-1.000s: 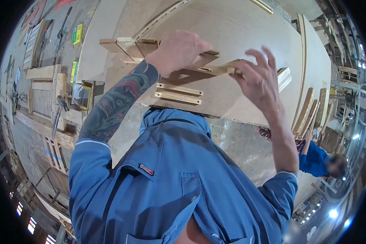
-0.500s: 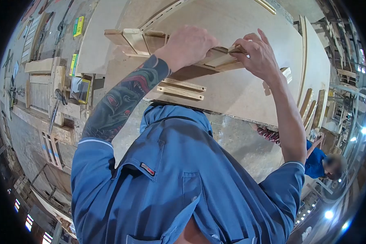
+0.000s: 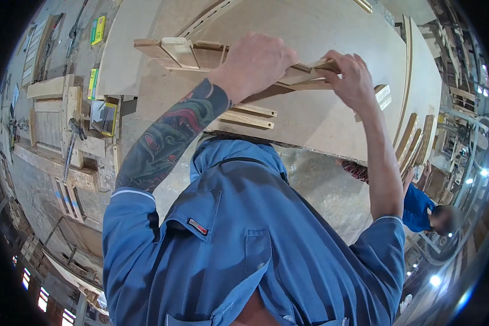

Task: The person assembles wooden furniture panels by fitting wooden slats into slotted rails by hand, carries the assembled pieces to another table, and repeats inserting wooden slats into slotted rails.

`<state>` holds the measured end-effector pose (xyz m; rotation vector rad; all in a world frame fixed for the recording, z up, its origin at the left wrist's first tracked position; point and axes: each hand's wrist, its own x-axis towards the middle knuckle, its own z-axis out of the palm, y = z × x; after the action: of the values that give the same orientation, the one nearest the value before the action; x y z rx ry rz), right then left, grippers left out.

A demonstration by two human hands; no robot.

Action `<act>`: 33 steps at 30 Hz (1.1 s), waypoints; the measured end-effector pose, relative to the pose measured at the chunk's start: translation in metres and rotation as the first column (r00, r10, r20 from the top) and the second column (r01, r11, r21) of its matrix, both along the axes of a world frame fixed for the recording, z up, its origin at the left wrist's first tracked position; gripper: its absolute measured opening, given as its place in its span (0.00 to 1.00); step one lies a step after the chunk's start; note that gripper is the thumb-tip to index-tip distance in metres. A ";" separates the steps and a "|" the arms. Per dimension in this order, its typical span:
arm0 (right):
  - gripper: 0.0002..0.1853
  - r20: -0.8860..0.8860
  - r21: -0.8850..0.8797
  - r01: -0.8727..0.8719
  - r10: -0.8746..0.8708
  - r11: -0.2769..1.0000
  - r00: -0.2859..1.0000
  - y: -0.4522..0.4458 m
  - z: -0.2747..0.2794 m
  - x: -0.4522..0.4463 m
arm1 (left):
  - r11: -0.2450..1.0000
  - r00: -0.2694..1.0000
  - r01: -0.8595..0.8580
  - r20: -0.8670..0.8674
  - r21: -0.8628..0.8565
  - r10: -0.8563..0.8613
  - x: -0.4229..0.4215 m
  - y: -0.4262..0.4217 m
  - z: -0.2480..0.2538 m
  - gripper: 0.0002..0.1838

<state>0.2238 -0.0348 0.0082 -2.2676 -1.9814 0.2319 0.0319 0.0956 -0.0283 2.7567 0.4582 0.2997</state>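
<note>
A long wooden assembly of rails and short slats (image 3: 182, 53) stands on the pale board (image 3: 331, 126) in front of me. My left hand (image 3: 259, 61), below a tattooed forearm, curls over the middle of the assembly; its fingertips are partly hidden behind the hand. Toward the right end, my right hand (image 3: 351, 77) pinches a small wooden slat (image 3: 326, 66) between thumb and fingers. Two drilled strips (image 3: 249, 117) lie on the board just below the assembly, partly behind my left forearm.
A slotted rail (image 3: 212, 16) lies at the top. Wooden strips (image 3: 413, 142) and a long batten (image 3: 406, 70) are at the right, near a person in blue (image 3: 417, 208). A clamp (image 3: 73, 142) and wooden frame parts (image 3: 70, 111) are at the left.
My left hand has shifted right along the assembly. My right hand rose, moved in beside it with its fingers closing, then moved slightly right with the slat.
</note>
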 end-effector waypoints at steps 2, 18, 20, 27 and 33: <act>0.09 -0.044 -0.102 0.086 -0.091 0.991 0.995 0.002 0.009 0.000 | 1.000 1.000 -0.013 0.015 -0.011 0.013 0.001 0.000 0.001 0.10; 0.10 -0.082 -0.021 -0.032 0.031 0.999 0.996 -0.003 -0.007 -0.011 | 0.997 0.997 0.028 -0.072 -0.073 -0.034 0.006 0.001 0.006 0.09; 0.10 -0.066 0.019 -0.043 0.044 0.999 0.997 -0.011 -0.011 -0.011 | 0.998 0.997 0.033 -0.071 -0.054 -0.036 0.008 -0.001 0.009 0.09; 0.60 -0.003 0.032 -0.077 0.077 0.997 0.997 0.009 0.035 -0.036 | 0.997 0.992 -0.038 -0.118 0.067 0.045 -0.009 0.007 0.024 0.06; 0.57 -0.028 -0.015 -0.062 0.062 0.998 0.998 0.019 -0.008 -0.050 | 0.991 0.990 -0.131 0.049 0.031 0.129 -0.024 0.005 0.002 0.06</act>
<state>0.1742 -0.0157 0.0004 -2.2024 -2.0453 0.2839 0.0079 0.1007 -0.0266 2.7510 0.6274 0.4060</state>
